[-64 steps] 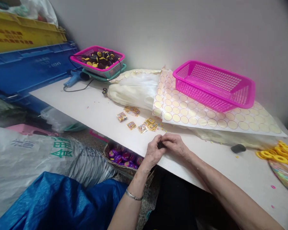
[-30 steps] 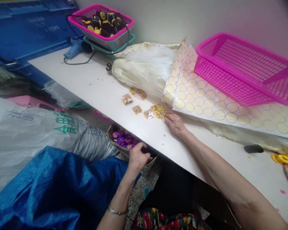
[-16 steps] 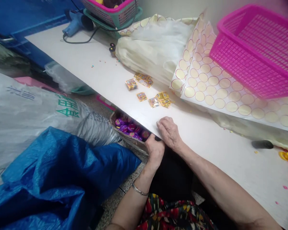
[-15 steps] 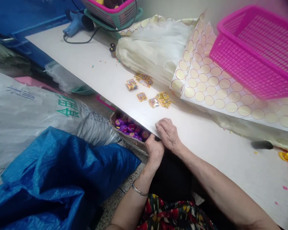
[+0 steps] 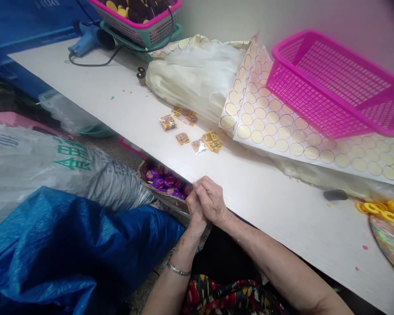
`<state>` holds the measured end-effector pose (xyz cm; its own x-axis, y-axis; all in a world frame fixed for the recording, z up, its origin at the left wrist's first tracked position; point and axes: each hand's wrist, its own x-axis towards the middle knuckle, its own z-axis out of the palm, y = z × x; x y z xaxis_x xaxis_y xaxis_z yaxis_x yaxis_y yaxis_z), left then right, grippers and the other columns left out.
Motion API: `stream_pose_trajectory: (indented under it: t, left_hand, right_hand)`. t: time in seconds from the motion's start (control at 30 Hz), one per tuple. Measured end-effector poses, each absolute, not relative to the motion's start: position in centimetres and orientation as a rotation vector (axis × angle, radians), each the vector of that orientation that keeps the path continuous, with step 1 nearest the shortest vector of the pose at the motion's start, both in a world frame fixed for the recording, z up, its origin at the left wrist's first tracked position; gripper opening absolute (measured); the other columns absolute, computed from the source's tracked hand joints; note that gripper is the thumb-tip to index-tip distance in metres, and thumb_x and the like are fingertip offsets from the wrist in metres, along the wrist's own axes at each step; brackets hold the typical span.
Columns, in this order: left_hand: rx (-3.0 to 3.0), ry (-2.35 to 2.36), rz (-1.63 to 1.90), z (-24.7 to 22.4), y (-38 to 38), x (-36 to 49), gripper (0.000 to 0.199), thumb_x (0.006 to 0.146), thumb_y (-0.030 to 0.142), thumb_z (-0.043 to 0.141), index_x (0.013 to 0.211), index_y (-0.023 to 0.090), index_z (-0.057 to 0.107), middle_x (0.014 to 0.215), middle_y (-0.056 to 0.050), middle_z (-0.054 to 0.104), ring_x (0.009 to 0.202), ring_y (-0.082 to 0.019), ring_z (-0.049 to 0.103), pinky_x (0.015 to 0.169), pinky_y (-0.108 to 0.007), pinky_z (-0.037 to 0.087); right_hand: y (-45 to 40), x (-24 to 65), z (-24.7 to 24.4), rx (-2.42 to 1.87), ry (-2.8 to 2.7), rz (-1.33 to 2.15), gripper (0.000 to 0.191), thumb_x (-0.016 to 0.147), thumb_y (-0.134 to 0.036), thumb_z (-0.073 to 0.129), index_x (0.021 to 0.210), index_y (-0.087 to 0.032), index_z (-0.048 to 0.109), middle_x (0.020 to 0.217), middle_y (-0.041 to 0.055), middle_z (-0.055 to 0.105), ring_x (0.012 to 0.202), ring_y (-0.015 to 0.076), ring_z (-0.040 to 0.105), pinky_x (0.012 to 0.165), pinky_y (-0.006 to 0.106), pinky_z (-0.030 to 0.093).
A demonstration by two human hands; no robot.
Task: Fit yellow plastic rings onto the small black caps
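My left hand [image 5: 196, 209] is closed at the table's front edge, beside the cardboard box [image 5: 164, 196] of round purple-wrapped pieces [image 5: 166, 181]. Pressed against it from the right, my right hand [image 5: 211, 199] is curled closed above the edge of the white table [image 5: 249, 183]. Whether either hand has something inside it is hidden. Small yellow printed packets [image 5: 182, 138] lie on the table beyond my hands, some single and some in small piles.
A pink basket [image 5: 328, 87] rests on circle-patterned sheets [image 5: 282, 131] at the right. White plastic bags [image 5: 193, 78] and a blue hair dryer [image 5: 90, 40] are farther back. Yellow rings [image 5: 389, 214] lie far right. A blue sheet [image 5: 65, 245] and a sack [image 5: 68, 162] fill the left.
The view has shifted, with table items now farther left. My right hand has come against my left, which was at the box's edge with its thumb up.
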<state>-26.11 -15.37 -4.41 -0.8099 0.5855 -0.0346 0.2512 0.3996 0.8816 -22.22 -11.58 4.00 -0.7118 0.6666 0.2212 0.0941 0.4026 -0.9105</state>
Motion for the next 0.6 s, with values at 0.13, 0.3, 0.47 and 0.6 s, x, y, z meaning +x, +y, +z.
stream_pose_trajectory:
  t: [0.13, 0.3, 0.47, 0.6]
  left_hand:
    - [0.591, 2.234, 1.498, -3.5, -15.5, -25.8, 0.006, 0.067, 0.019, 0.056, 0.062, 0.016, 0.054, 0.056, 0.002, 0.049, 0.056, -0.010, 0.045, 0.053, -0.020, 0.038]
    - [0.615, 2.121, 1.609, -3.3, -16.3, -26.2, 0.011, 0.058, 0.020, 0.062, 0.069, 0.014, 0.062, 0.062, 0.004, 0.056, 0.062, -0.010, 0.051, 0.060, -0.019, 0.043]
    - [0.698, 2.115, 1.615, -3.8, -16.7, -26.9, 0.013, 0.057, 0.017, 0.060, 0.069, 0.015, 0.063, 0.065, 0.003, 0.060, 0.064, -0.011, 0.054, 0.064, -0.021, 0.045]
    - [0.805, 2.122, 1.630, -4.1, -17.0, -27.0, 0.019, 0.058, 0.016, 0.059, 0.076, 0.016, 0.063, 0.070, 0.002, 0.061, 0.070, -0.012, 0.057, 0.070, -0.022, 0.046]
  right_hand:
    - [-9.7, -21.4, 4.3, -0.671, -2.015, 1.363, 0.026, 0.089, -0.031, 0.036, 0.070, -0.019, 0.050, 0.072, 0.0021, 0.052, 0.069, 0.0132, 0.051, 0.066, 0.026, 0.042]
    - [-1.5, -18.4, 2.9, -1.028, -2.076, 0.577, 0.013, 0.082, -0.025, 0.043, 0.077, -0.019, 0.053, 0.090, 0.0092, 0.054, 0.088, 0.0219, 0.048, 0.081, 0.038, 0.039]
    - [4.2, -16.8, 1.5, -1.276, -2.373, 0.139, 0.017, 0.076, -0.016, 0.042, 0.082, -0.013, 0.057, 0.084, 0.0149, 0.053, 0.090, 0.0288, 0.046, 0.076, 0.041, 0.037]
    - [4.4, -17.4, 1.2, -1.318, -2.477, 0.040, 0.027, 0.073, -0.009, 0.040, 0.092, -0.009, 0.058, 0.087, 0.0173, 0.054, 0.087, 0.0288, 0.049, 0.071, 0.038, 0.037]
